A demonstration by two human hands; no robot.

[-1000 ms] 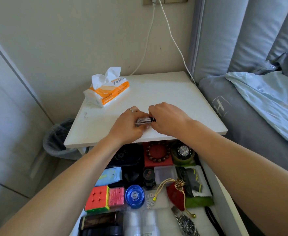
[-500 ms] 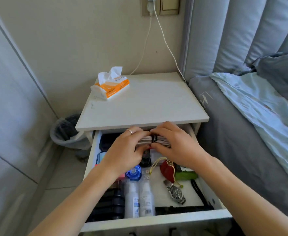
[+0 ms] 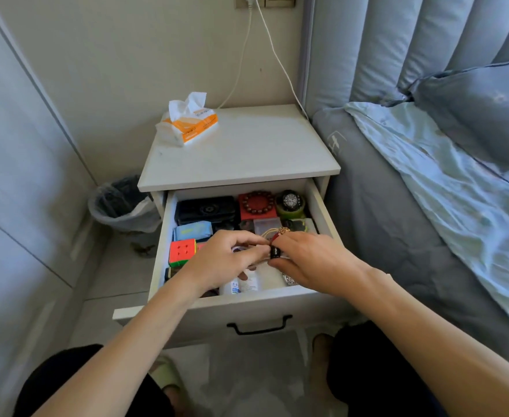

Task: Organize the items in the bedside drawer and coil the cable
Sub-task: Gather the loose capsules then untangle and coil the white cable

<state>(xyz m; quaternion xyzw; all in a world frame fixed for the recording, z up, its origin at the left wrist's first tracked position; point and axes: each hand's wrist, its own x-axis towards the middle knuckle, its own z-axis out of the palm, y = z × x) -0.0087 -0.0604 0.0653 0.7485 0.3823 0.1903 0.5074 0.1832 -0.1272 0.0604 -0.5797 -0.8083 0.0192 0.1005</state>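
well, the bed (image 3: 412, 236) flanks the open drawer (image 3: 247, 299). over its middle, left hand (image 3: 220, 264) and right hand (image 3: 313, 263) meet, fingers of both pinching the coiled cable (image 3: 274, 252) with its black band.

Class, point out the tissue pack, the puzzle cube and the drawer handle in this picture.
tissue pack (image 3: 191, 129), head view, on its orange wrapper.
puzzle cube (image 3: 182, 251), head view, on its red top face.
drawer handle (image 3: 259, 328), head view, on the middle of the black bar.
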